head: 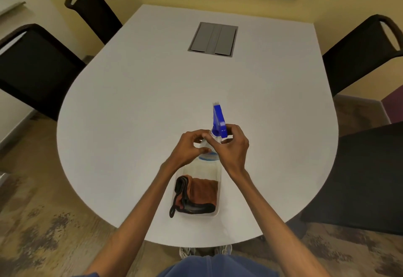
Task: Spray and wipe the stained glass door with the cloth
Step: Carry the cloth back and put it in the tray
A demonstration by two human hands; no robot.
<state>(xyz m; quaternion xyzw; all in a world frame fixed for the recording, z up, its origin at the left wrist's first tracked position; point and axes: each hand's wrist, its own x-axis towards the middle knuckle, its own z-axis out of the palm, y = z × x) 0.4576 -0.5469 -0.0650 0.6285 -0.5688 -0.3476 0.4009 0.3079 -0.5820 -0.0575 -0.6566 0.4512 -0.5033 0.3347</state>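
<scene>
Left hand [189, 145]: I see it curled round the shoulder of the spray bottle, fingers and thumb pinching the clear plastic just below the neck.
Right hand [230, 145]: I see it gripping the neck from the other side, fingertips at the collar beneath the trigger head.
Spray bottle [208, 163]: translucent, smooth plastic body with a pale blue band; it stands on the table near the front edge, held between both hands.
Trigger head [219, 119]: glossy blue, wedge-shaped, nozzle pointing away from me.
Cloth [201, 190]: rust-brown, soft nap, folded; it lies in the tray just behind the bottle.
Tray [216, 213]: shallow, clear, rounded rectangle; a black cord loops over its left side.
Table [152, 102]: matte white, rounded end, grey hinged hatch set in the middle.
Chairs [37, 69]: black, looped backrests.
Glass door: I cannot find it in view.
</scene>
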